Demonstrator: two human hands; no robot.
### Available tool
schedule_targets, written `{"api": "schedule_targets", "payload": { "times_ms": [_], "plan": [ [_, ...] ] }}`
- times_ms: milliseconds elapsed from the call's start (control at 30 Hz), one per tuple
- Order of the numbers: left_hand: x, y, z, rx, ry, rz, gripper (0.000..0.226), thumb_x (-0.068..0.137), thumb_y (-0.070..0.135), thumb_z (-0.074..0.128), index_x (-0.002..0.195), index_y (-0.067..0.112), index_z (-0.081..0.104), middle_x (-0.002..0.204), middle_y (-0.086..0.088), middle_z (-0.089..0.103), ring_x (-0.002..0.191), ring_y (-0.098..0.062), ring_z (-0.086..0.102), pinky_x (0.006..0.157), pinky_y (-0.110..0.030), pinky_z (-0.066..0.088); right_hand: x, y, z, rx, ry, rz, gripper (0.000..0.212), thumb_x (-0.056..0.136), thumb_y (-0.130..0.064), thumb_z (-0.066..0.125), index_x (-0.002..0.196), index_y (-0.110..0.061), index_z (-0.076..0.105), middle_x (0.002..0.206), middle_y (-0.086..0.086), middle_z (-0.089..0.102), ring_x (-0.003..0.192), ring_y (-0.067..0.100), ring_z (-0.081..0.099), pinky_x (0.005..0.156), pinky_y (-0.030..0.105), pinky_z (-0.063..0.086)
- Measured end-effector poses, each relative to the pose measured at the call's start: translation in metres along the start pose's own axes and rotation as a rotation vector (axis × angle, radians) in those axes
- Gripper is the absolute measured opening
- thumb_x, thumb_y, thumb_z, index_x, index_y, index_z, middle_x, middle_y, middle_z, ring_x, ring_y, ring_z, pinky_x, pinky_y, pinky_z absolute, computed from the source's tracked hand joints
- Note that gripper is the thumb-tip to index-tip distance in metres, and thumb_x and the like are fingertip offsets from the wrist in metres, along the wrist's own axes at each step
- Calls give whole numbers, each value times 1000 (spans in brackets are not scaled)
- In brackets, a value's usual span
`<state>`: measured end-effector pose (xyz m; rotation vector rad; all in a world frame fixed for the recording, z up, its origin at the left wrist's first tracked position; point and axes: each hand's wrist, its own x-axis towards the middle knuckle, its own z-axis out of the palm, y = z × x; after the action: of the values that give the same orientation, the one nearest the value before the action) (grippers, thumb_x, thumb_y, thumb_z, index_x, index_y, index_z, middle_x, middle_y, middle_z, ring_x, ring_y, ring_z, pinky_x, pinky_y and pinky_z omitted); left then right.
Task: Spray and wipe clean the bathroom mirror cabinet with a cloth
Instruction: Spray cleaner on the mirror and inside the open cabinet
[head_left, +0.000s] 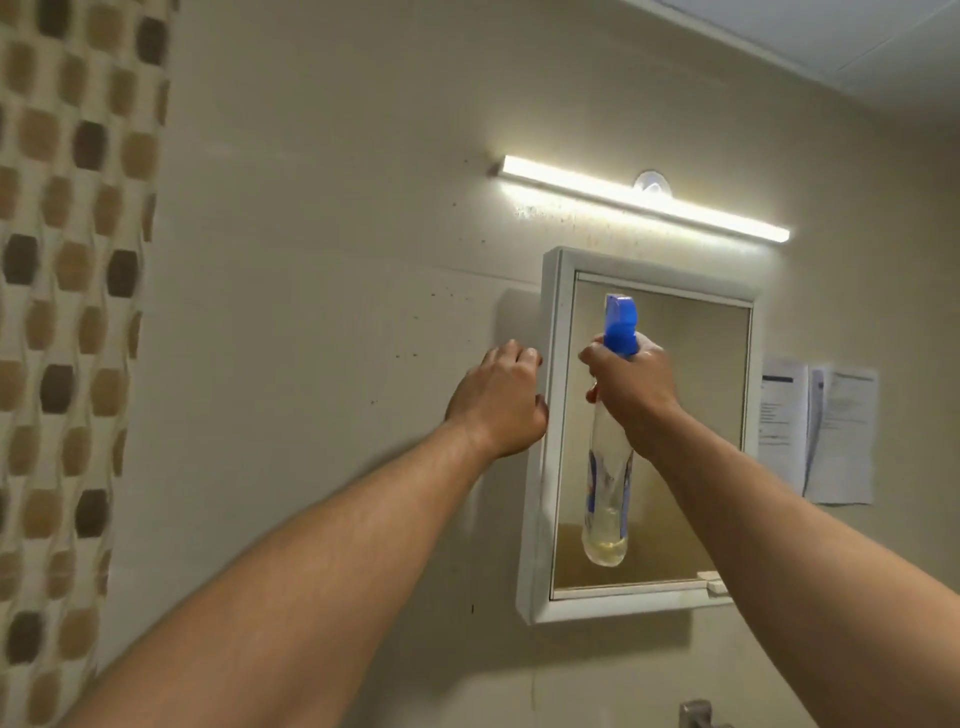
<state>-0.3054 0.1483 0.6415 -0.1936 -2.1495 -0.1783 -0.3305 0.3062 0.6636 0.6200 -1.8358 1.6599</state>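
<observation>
A white-framed mirror cabinet (550, 415) hangs on the beige wall, its mirror door (691, 395) facing me. My right hand (631, 392) grips the neck of a clear spray bottle (608, 493) with a blue trigger head, held upright in front of the mirror; a little yellowish liquid sits at its bottom. My left hand (498, 400) is at the cabinet's left edge, fingers curled against the frame's side. I cannot see a cloth in this view.
A lit tube light (644, 200) is mounted just above the cabinet. Paper notices (818, 431) are stuck to the wall at the right. A brown patterned tile strip (67, 338) runs down the left. A metal fitting (698, 714) shows at the bottom edge.
</observation>
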Motion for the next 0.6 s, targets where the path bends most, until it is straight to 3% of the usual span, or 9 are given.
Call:
{"api": "schedule_targets", "payload": {
  "times_ms": [67,133,200,333,433,500,600],
  "plan": [
    [6,0,-1,36,20,41,53,94,28,59,144,14,47,141,-5,52,130,-24,50,107,-40,45,3,2,-2,-22,-26,-18,8,92,-19,68,94,-20,60,82,5,61,68,15,59,59,27,55],
    [11,-1,1,65,20,71,61,93,27,60,149,15,42,151,-7,47,141,-25,43,115,-40,37,5,5,-3,-87,-32,-29,9,92,-20,69,91,-16,61,78,4,60,64,14,59,50,17,49],
    [17,-3,5,88,22,89,73,93,26,60,158,16,29,165,-7,31,154,-25,26,123,-39,22,8,7,-3,-127,-32,-46,13,93,-24,71,91,-15,62,77,4,62,63,14,61,50,16,48],
    [28,-5,13,140,12,107,86,96,29,56,164,17,5,173,-4,3,159,-22,-1,121,-36,-5,9,0,-4,-94,-40,-69,27,95,-43,69,96,-17,61,87,9,67,66,17,64,53,19,49],
    [28,-1,20,165,-60,83,89,99,34,55,164,18,-4,172,-3,-9,159,-21,-9,125,-38,-5,2,2,-6,-157,5,-74,34,96,-47,67,85,-16,61,71,5,66,51,11,65,42,9,43],
    [26,2,24,178,-115,74,89,99,34,54,164,17,-6,172,-3,-12,158,-21,-12,126,-39,-4,-6,8,-8,-196,34,-74,35,96,-47,66,81,-17,60,65,3,64,54,14,69,40,8,40],
    [21,8,30,182,-199,74,89,100,31,53,163,16,-8,172,-5,-13,158,-22,-12,129,-42,0,-19,20,-12,-131,23,-39,31,97,-47,64,87,-19,62,76,8,68,56,17,65,48,15,47]
  ]
}}
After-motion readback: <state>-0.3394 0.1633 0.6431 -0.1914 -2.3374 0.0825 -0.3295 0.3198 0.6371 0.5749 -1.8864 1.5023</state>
